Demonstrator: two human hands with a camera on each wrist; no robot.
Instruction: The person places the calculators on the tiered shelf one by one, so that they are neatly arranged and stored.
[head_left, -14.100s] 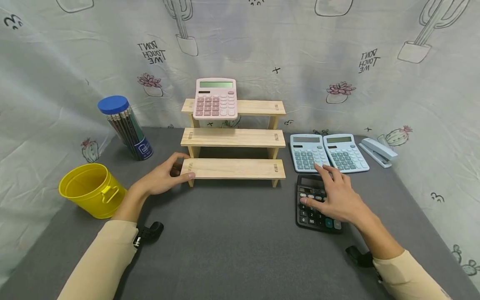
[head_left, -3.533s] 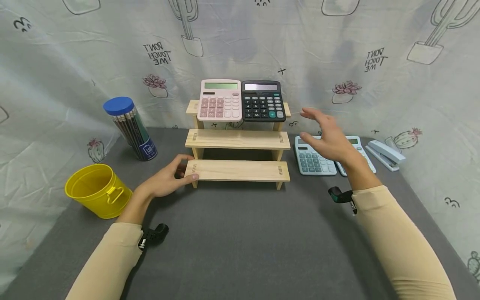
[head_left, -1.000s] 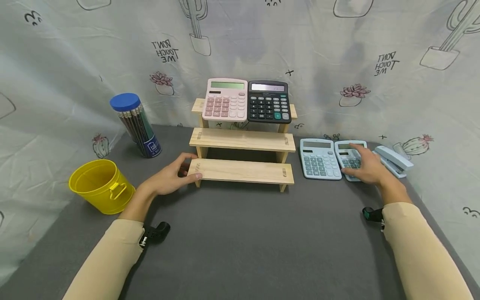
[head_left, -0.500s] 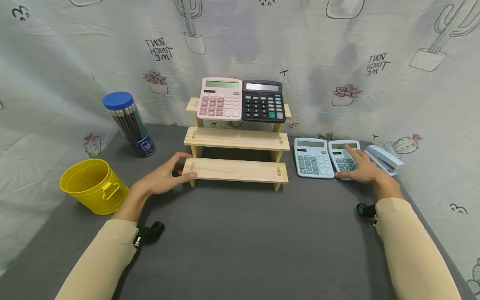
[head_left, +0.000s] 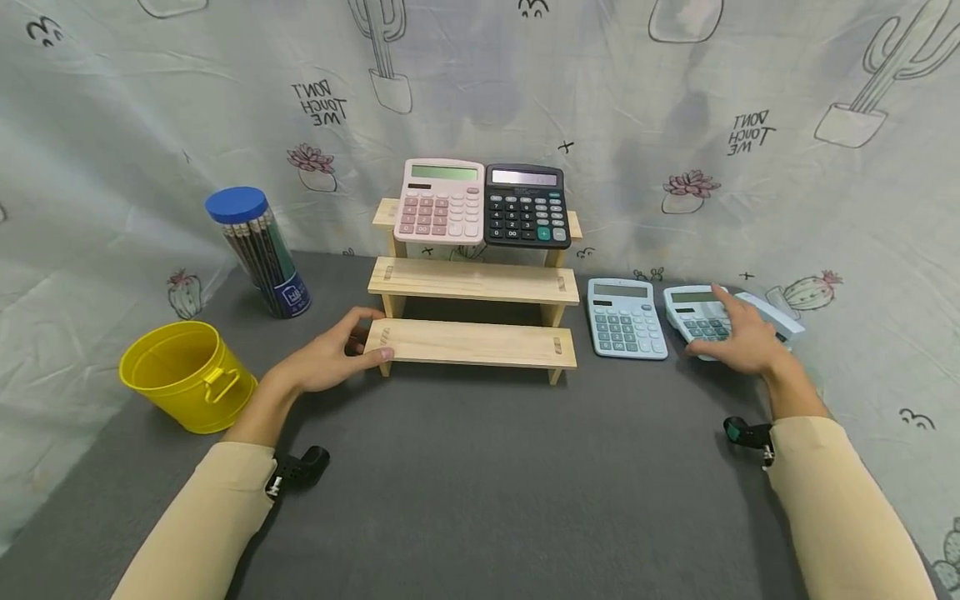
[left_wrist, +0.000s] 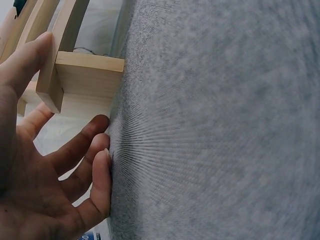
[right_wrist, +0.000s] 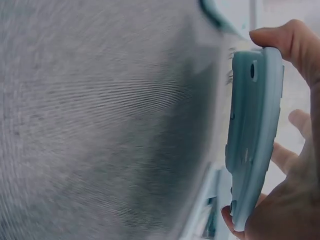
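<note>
My right hand grips a light blue calculator across its sides, thumb on the left edge. In the right wrist view this calculator is edge-on and raised off the cloth. A second light blue calculator lies flat to its left. My left hand holds the left end of the lowest step of a three-tier wooden stand, with the thumb on its front edge. In the left wrist view its other fingers are bent beside the stand. A pink calculator and a black calculator lean side by side on the top tier.
A light blue stapler lies behind my right hand, partly hidden. On the left stand a yellow bucket and a blue-lidded tub of pencils. A printed curtain hangs behind the grey-covered table.
The black calculator went from the table to the top tier beside the pink one. Lately my right hand took hold of the right-hand blue calculator and lifted it slightly rightward. My left hand stayed put.
</note>
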